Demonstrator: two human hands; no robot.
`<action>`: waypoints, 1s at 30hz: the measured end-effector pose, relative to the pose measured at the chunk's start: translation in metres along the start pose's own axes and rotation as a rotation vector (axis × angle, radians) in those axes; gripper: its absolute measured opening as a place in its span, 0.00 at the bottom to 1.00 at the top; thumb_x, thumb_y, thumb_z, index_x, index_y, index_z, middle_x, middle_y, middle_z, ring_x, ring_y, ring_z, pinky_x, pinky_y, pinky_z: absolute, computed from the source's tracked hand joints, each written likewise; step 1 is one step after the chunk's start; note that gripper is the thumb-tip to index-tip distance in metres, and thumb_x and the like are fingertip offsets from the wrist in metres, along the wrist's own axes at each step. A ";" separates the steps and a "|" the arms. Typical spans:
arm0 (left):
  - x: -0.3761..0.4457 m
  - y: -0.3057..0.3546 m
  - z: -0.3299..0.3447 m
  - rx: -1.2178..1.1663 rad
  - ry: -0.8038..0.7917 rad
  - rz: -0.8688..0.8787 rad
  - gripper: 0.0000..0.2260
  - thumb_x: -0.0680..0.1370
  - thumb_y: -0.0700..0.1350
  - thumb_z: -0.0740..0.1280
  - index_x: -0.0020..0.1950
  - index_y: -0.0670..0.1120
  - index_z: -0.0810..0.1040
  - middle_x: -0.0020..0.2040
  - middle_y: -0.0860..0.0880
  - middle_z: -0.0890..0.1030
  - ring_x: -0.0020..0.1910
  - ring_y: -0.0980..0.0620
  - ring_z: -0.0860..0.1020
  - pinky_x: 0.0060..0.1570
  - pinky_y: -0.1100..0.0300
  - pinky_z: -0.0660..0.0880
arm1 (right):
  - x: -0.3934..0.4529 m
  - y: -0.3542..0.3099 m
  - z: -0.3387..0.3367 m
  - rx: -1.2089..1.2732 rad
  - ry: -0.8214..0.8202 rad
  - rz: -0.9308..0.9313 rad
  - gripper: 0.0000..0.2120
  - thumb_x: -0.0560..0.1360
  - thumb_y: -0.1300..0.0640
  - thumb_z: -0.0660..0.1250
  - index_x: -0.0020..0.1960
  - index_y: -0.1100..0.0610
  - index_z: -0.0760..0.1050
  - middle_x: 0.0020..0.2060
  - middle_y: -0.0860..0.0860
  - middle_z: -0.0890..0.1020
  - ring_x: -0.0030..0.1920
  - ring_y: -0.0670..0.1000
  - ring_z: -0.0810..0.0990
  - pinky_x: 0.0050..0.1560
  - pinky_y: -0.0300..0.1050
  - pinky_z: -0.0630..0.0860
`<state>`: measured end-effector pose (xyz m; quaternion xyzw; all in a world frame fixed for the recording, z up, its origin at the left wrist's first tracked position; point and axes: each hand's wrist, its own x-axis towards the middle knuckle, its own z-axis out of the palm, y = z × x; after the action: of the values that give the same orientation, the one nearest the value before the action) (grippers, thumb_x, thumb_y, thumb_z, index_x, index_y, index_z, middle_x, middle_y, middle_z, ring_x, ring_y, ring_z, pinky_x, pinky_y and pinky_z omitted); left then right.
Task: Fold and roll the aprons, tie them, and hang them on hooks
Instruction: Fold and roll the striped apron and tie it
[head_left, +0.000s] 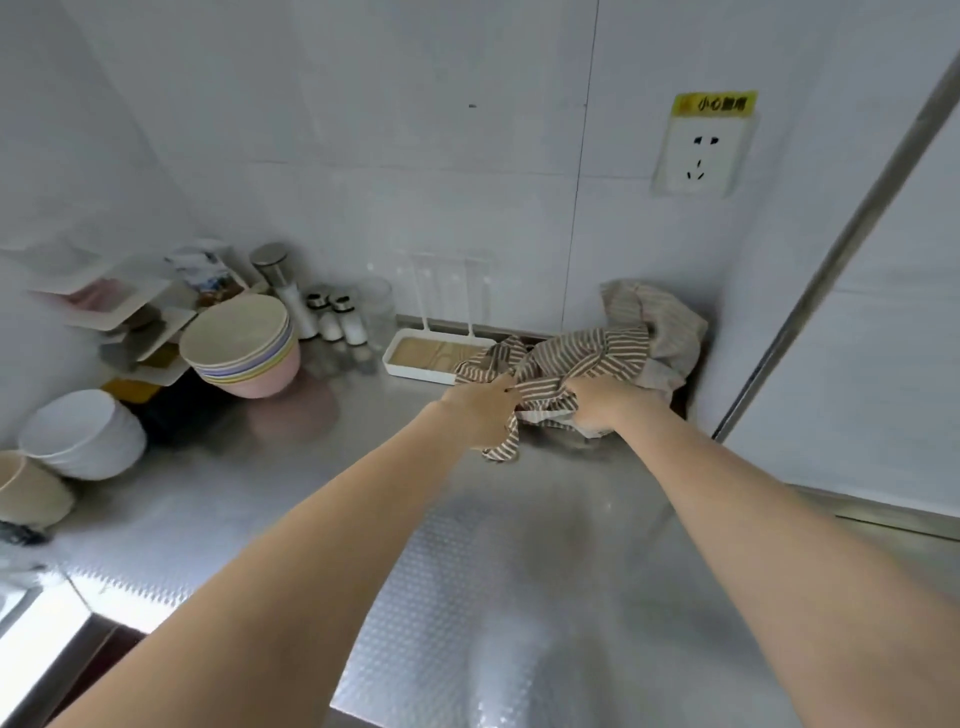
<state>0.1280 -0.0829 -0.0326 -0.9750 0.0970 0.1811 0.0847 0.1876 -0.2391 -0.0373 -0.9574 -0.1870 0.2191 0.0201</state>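
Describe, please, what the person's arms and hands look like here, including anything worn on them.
Both arms are bare along all that shows, with no sleeves in view. The left hand and right hand wear no gloves, and no watch, bracelet or ring can be seen. The fingers are mostly hidden in cloth.

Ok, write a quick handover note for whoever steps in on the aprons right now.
Left hand and right hand both grip the striped apron, bunched on the steel counter in the back right corner.
A second, paler bundle of cloth lies behind it against the wall.
Done: nothing folded, rolled or tied yet.
Left: fold, roll, tie, hang. No hooks in view.
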 end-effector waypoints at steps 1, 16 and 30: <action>0.012 -0.003 0.006 0.004 -0.021 0.014 0.22 0.79 0.42 0.58 0.72 0.42 0.61 0.74 0.46 0.58 0.68 0.44 0.68 0.62 0.48 0.70 | 0.012 0.005 0.007 0.041 -0.009 0.039 0.26 0.77 0.62 0.59 0.73 0.58 0.59 0.65 0.59 0.72 0.50 0.57 0.77 0.35 0.45 0.70; 0.049 -0.004 0.018 -0.160 -0.143 -0.005 0.29 0.77 0.43 0.60 0.76 0.56 0.53 0.77 0.44 0.42 0.74 0.35 0.52 0.69 0.39 0.61 | 0.041 -0.016 -0.039 1.783 0.131 -0.026 0.12 0.76 0.72 0.59 0.58 0.67 0.72 0.45 0.58 0.76 0.43 0.51 0.78 0.44 0.40 0.79; -0.055 -0.077 -0.082 -0.473 0.237 -0.147 0.33 0.75 0.46 0.66 0.77 0.49 0.54 0.73 0.43 0.64 0.70 0.43 0.65 0.68 0.53 0.64 | -0.106 -0.088 -0.251 1.765 0.710 -0.384 0.07 0.73 0.68 0.63 0.38 0.62 0.73 0.31 0.54 0.74 0.30 0.50 0.76 0.35 0.41 0.76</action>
<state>0.1219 -0.0158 0.0735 -0.9865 -0.0100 0.0766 -0.1445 0.1756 -0.1851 0.2437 -0.5616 -0.0914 -0.0281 0.8219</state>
